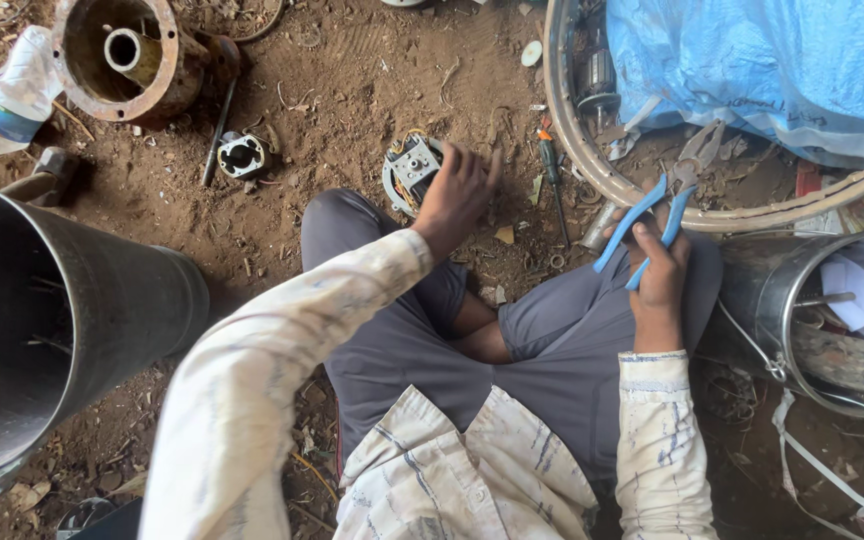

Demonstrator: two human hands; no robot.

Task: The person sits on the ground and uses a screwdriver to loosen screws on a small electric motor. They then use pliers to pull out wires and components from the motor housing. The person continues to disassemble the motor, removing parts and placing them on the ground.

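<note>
Left hand (457, 195): yours, fingers curled over the motor stator (410, 170) on the dirt floor (352, 90), gripping its right edge. Right hand (660, 265): clenched around the blue-handled pliers (667, 195), jaws pointing up towards the metal ring (592, 165), held over your right knee. Screwdriver (552, 175): on the dirt between the hands. Small motor part (242, 155): left of the stator, well apart. Plastic bottle (12, 95): far left. Blue sheet (762, 60): upper right.
</note>
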